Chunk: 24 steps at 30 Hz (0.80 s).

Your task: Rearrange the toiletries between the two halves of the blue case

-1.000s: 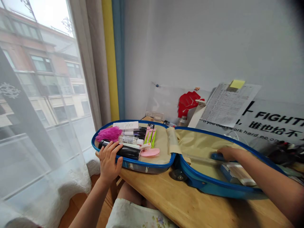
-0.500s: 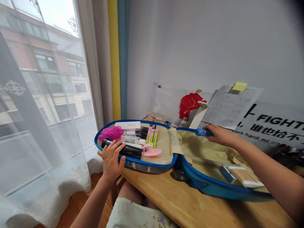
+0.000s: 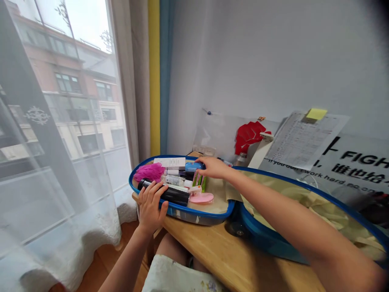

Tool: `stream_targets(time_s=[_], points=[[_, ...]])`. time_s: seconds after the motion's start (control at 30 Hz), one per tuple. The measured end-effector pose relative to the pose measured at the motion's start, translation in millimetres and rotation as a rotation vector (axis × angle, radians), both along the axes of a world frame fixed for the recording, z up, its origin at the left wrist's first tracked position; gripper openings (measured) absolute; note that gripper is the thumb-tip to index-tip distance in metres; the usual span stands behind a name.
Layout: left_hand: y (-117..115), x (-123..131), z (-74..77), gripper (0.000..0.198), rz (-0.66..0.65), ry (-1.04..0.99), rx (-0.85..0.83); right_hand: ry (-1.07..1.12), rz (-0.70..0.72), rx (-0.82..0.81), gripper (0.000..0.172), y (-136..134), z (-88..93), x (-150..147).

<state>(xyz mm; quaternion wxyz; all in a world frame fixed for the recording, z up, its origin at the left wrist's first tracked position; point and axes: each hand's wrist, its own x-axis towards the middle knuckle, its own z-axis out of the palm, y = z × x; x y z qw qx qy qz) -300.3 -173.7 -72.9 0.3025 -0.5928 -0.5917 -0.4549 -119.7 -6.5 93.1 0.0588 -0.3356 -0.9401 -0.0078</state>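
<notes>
1. Right hand: fingers closed on the near end of a blue bottle.
2. Change: one second ago those fingers had it in the suitcase's right half; now they hold it over the loaded left half, white box just beyond its tip, green packets below the fingers. I cannot tell whether it rests.
3. Left hand: unchanged, fingers spread on a black cylinder, no grip evident.
4. Judgement: the bottle's crossing looks made; its release remains outstanding.
</notes>
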Motion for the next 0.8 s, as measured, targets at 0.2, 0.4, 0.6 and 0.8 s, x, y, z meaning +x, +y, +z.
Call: stream_targets(time_s=[0.2, 0.4, 0.6, 0.8], points=[[-1, 0, 0.3, 0.038, -0.007, 0.01, 0.003, 0.032, -0.023, -0.086, 0.042, -2, -33.3, -62], [-1, 1, 0.9, 0.038, 0.001, -0.005, -0.007, 0.013, -0.014, -0.089, 0.042, -3, -45.9, -85], [-1, 3, 3.3, 0.038, 0.003, 0.002, 0.005, -0.061, -0.048, -0.041, 0.04, -11, -44.8, -92], [-1, 2, 1.2, 0.038, 0.006, 0.009, 0.003, -0.073, -0.066, -0.003, 0.037, -18, -43.1, -91]])
